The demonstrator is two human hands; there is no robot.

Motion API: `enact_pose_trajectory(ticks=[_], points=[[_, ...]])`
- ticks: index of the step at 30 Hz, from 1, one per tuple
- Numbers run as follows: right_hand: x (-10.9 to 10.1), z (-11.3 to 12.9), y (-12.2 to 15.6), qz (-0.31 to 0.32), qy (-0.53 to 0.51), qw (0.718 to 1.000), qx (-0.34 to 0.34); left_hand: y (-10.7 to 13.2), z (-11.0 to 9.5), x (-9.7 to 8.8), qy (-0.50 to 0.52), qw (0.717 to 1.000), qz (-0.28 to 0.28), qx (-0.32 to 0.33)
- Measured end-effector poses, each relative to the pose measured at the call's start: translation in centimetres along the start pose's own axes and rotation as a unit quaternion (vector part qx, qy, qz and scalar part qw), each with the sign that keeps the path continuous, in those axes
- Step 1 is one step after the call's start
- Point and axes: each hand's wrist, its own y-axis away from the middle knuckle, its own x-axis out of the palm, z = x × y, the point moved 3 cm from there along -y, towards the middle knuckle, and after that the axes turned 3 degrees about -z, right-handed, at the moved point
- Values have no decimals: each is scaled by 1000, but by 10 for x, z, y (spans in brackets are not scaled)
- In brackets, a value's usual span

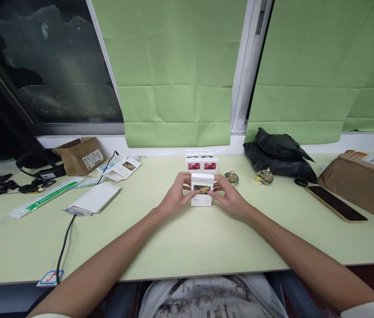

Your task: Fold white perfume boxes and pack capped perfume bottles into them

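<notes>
A small white box [202,199] with a picture of something yellow on its front stands upright between my hands at the middle of the table. My left hand [177,194] grips its left side, thumb on the front face. From the right, my right hand [228,194] holds it the same way, fingers reaching behind. Just beyond it, several small white boxes [210,166] with red pictures are grouped together. Close to my right fingers lies a round glass ornament [231,178] with gold in it, and a second glass ornament [265,176] sits farther right.
To the right are a black plastic bag [278,154], a phone [336,203] and a large cardboard box [362,185]. On the left lie white papers [93,198], a small cardboard carton [81,157], a black cable [66,243] and a green-striped plastic packet [46,200].
</notes>
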Motion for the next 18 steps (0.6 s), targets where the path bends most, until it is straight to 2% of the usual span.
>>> enact_pose_trajectory(ticks=[4,7,12,15,18], points=[[0,-12,-1,-42,-34,998,40,-2,7,0,-35,998,-53,13],[0,-14,-1,-77,-47,995,30,-2,8,0,-50,996,-67,21],[-5,-12,-4,-109,-22,994,-10,-2,6,-3,-120,990,-65,20],[-5,-16,-7,-102,-55,993,-4,-2,3,-5,-151,986,-51,42],[-3,-20,-8,-90,-83,992,11,-2,1,-7,-135,988,-44,55]])
